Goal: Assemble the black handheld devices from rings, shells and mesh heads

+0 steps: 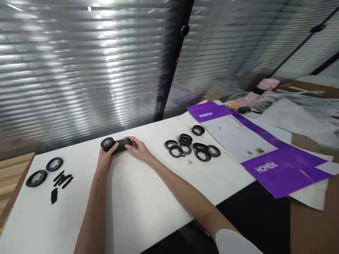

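An office-style workroom set up for small-parts assembly: a glass partition [79,70] with slatted blinds behind it runs along a long white worktable [137,201], which carries black plastic rings [185,139] and flat purple-printed cardboard packaging sheets [283,173].

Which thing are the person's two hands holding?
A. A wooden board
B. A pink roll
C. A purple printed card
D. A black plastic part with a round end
D. The left hand and the right hand are both on the black plastic part, and its round end sits at the left hand.
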The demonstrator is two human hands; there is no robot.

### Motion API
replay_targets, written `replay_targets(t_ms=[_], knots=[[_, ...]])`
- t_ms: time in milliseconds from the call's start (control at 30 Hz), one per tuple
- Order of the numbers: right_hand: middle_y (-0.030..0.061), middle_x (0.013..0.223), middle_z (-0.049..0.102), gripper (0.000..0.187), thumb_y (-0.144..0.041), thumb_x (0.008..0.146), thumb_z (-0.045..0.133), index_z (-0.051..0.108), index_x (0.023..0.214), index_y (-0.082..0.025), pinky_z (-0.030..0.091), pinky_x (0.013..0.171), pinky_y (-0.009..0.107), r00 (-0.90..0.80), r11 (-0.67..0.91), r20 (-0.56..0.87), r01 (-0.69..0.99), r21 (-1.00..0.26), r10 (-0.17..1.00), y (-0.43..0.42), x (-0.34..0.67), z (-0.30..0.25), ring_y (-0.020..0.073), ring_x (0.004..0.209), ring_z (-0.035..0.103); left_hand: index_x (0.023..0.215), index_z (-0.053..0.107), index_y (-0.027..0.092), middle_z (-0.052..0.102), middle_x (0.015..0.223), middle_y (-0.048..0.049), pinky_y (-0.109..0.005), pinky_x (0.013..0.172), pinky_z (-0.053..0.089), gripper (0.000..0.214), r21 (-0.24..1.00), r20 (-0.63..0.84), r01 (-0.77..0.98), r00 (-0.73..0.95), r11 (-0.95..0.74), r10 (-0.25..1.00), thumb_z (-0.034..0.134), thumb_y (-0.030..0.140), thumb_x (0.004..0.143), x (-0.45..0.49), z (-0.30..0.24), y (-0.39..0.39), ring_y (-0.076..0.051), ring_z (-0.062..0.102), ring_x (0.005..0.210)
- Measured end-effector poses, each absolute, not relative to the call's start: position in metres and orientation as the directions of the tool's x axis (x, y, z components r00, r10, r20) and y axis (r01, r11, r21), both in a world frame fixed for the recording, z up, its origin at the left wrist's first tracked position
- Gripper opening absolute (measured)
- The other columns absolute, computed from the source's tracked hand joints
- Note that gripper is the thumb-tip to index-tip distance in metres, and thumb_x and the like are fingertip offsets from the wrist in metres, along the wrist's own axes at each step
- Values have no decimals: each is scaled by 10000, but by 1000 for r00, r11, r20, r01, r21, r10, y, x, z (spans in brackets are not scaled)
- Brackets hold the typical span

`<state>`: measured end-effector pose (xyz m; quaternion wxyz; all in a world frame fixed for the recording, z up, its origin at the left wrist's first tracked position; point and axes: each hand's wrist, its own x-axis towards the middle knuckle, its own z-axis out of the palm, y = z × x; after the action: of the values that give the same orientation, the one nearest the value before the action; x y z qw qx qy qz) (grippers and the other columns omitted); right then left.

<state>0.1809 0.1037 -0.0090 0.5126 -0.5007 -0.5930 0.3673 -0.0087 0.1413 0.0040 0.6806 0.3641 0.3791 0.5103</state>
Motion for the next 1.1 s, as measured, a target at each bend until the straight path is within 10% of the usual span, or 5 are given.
replay_targets(t_ms=[233,500,833,1100], knots=[[20,878,705,400,-489,873,770,769,1207,-269,495,726,327,-65,248,248,480,-841,966,73,207,51,185,722,587,1054,666,162,727,1088,-89,-452,836,696,504,868,-185,-451,96,208,978,969,177,652,-3,14,137,-255,747,983],[69,825,711,418,-656,895,686,826,1011,-279,512,629,350,348,130,400,595,-793,847,-34,266,56,222,693,592,1092,596,199,688,1117,-73,-421,798,689,622,875,-231,-415,93,248,969,961,71,604,-2,22,133,-240,742,966],[85,829,731,529,-701,837,711,808,1018,-213,520,632,331,741,-271,174,438,-857,649,-153,307,-29,229,714,629,1093,613,204,716,1025,-60,-333,764,609,732,896,-136,-395,193,204,972,1019,328,497,1,22,128,-240,712,938],[-2,634,633,632,-776,937,490,709,1064,-197,403,503,299,315,-161,-102,168,-973,944,-26,221,-10,160,478,503,1110,690,216,697,984,-18,-308,852,535,674,955,80,-292,417,50,905,1000,308,518,16,29,112,-206,659,936]])
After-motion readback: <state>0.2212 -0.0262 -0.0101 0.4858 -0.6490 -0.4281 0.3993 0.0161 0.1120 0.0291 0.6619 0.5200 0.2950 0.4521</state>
